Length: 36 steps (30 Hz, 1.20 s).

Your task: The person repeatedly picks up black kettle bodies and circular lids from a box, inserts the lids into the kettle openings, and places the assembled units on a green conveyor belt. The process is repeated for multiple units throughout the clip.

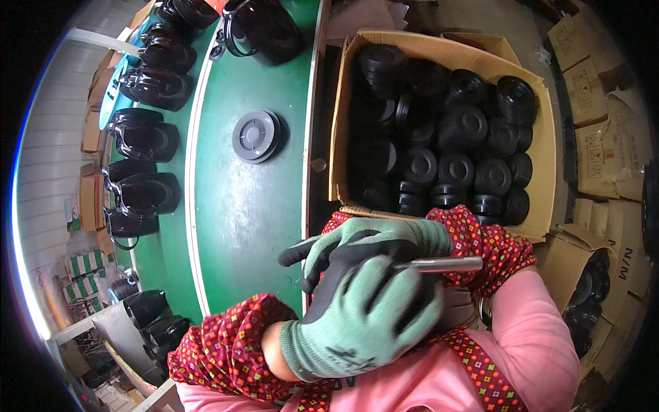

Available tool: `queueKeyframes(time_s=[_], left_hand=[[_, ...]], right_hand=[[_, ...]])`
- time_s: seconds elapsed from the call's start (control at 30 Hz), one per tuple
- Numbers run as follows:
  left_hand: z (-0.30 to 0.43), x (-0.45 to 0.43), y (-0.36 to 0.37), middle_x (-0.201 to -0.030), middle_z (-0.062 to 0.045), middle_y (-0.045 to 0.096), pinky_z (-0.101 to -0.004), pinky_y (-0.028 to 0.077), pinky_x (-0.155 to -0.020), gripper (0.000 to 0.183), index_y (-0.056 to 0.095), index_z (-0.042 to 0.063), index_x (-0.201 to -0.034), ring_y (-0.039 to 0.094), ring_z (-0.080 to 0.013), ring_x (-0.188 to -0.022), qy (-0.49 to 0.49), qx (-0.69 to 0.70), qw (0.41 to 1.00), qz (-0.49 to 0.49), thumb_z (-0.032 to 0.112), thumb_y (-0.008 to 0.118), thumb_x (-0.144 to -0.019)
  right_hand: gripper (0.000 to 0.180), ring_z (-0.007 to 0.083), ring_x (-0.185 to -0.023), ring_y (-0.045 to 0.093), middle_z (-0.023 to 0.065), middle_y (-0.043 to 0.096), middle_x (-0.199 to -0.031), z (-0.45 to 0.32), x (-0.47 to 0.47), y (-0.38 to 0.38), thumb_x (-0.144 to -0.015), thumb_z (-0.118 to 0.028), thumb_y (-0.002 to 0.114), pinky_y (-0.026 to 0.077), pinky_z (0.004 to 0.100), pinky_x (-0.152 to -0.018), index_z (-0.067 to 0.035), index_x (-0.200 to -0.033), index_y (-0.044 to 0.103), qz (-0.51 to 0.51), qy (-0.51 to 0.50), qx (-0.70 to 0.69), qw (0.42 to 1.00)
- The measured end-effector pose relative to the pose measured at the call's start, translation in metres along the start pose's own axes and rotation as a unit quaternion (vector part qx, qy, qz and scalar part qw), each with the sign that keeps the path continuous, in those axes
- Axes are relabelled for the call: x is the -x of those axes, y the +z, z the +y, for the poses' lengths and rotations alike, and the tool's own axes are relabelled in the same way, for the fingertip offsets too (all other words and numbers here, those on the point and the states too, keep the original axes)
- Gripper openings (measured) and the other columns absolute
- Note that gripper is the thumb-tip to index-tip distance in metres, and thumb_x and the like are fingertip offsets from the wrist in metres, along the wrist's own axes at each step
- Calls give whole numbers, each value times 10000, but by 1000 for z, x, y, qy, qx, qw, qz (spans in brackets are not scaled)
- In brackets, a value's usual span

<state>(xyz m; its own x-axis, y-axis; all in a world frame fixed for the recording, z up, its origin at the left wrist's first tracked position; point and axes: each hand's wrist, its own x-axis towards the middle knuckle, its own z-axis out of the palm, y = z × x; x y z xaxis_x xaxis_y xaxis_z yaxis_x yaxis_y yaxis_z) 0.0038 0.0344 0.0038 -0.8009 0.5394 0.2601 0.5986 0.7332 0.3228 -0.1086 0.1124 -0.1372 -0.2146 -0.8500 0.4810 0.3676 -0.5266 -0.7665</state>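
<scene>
My left hand (370, 314), in a green knit glove with dark coating, is nearest the camera with its fingers curled around a shiny metal tube (448, 264). The tube sticks out to the right; its other end is hidden by the glove. Behind it, my right hand (340, 239) wears a matching glove. Its fingers point left, and the left hand covers part of it, so any hold of its own is hidden. Farther up the green bench, a round grey disc part (253, 135) with a raised centre lies flat, apart from both hands.
Right of the green bench (242, 216), an open cardboard box (443, 38) holds stacked black round parts (455, 170). Black glossy jugs (146, 193) line the left side past a white rail (191, 170). Another jug (267, 31) stands at the far end. Cartons (592, 149) are stacked at right.
</scene>
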Motion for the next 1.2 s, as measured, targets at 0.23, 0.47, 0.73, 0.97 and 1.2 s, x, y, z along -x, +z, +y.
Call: queueKeyframes(time_s=[0.23,0.47,0.73,0.97,1.2], left_hand=[[23,-38,66,-1157,-206,621,-393,491,-908,608,567,-113,-1370,583,-303,-1033,-45,90,981,-166,302,583,-926],[11,-26,59,-1038,-118,665,-373,549,-784,431,651,29,-1201,676,-278,-894,-18,292,952,-90,345,629,-909],[-18,22,40,-790,-90,655,-412,524,-636,238,661,65,-759,657,-311,-720,66,547,831,76,210,843,-810],[-29,43,47,-923,-139,691,-472,577,-792,330,740,4,-933,702,-373,-881,63,497,851,157,266,887,-793],[5,60,-14,-1134,-136,739,-359,600,-785,527,699,64,-1291,747,-280,-920,-210,95,971,70,292,828,-834]], right_hand=[[237,323,-966,583,141,588,-958,15,0,0,-1034,-204,559,452,479,-962,5,-931,607,-77,-66,27,995],[268,373,-930,538,127,529,-865,16,20,-1,-1000,-208,592,417,548,-970,-23,-807,569,-64,-103,97,988],[309,399,-894,636,149,677,-914,-31,82,-7,-845,-331,651,500,486,-873,-35,-917,702,51,126,441,887],[264,414,-949,672,196,718,-1048,-23,94,11,-935,-245,655,526,486,-875,-8,-1039,710,169,77,527,829],[200,358,-999,650,185,667,-1066,-8,71,22,-1003,-101,620,510,449,-895,22,-1159,645,206,161,506,822]])
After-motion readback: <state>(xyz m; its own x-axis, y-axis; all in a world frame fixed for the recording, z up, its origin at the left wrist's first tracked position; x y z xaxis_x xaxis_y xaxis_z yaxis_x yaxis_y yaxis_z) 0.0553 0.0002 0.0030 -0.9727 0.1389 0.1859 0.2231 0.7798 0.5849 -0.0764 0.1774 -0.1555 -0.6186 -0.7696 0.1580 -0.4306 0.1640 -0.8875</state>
